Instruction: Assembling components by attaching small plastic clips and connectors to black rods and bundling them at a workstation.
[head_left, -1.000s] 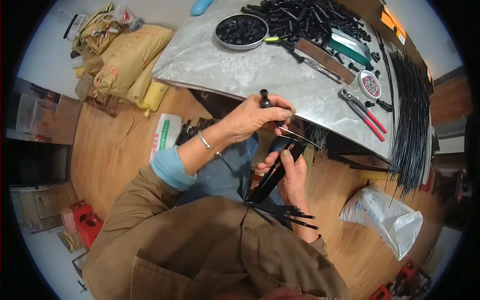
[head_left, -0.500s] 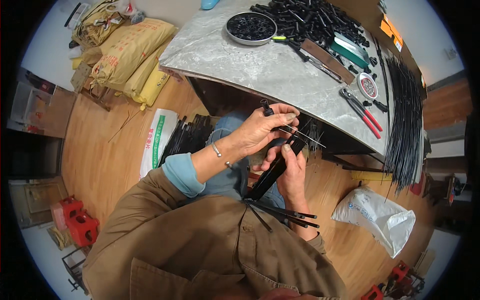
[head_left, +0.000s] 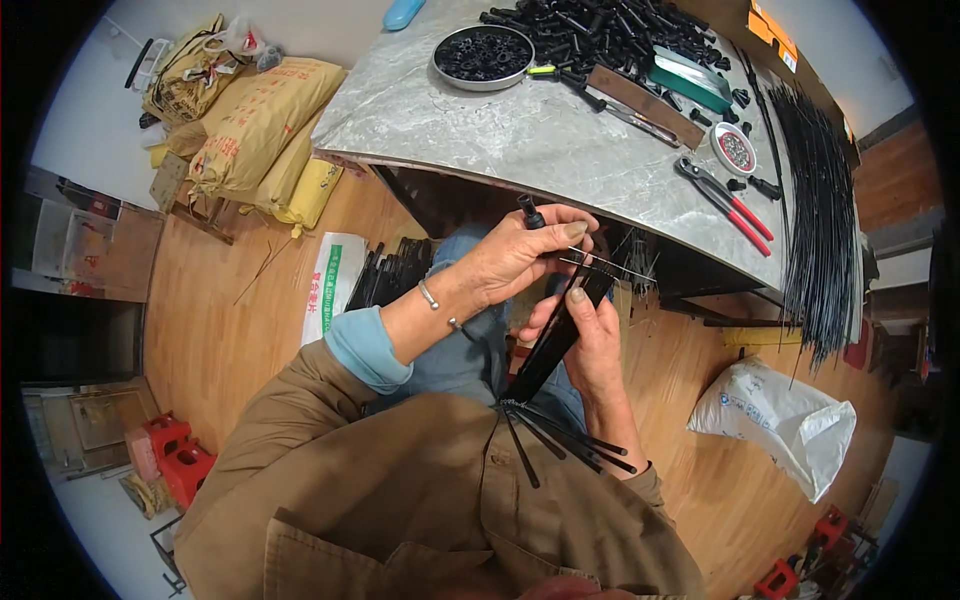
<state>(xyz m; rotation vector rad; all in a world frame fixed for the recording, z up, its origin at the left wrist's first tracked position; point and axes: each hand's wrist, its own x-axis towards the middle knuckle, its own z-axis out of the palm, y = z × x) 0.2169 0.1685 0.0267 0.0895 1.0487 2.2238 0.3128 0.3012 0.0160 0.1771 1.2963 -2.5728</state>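
My left hand (head_left: 505, 260) pinches a thin metal wire (head_left: 628, 271) between thumb and fingers. The same hand keeps a short black tubular piece (head_left: 530, 209) tucked in it, its end sticking up beside the thumb. Below and to the right, my right hand (head_left: 597, 342) is closed around a long black bundle of rods (head_left: 546, 362), thumb on top near the upper end. The wire runs across that upper end. At its lower end, against my jacket, the bundle narrows to a tie, and several rod ends (head_left: 560, 440) fan out. Some fingers are hidden behind the bundle.
On the grey table (head_left: 420, 125) ahead lie a dish of small black rings (head_left: 484, 57), a heap of black tubular parts (head_left: 610, 30), red-handled pliers (head_left: 725, 207) and a sheaf of black rods (head_left: 815, 220). A white sack (head_left: 770, 415) lies on the floor at right; yellow sacks (head_left: 255, 125) are stacked at left.
The view has shifted slightly. Both hands keep their grips on the wire and the bundle; the wire now looks bent across the bundle's upper end, where before it looked straighter.
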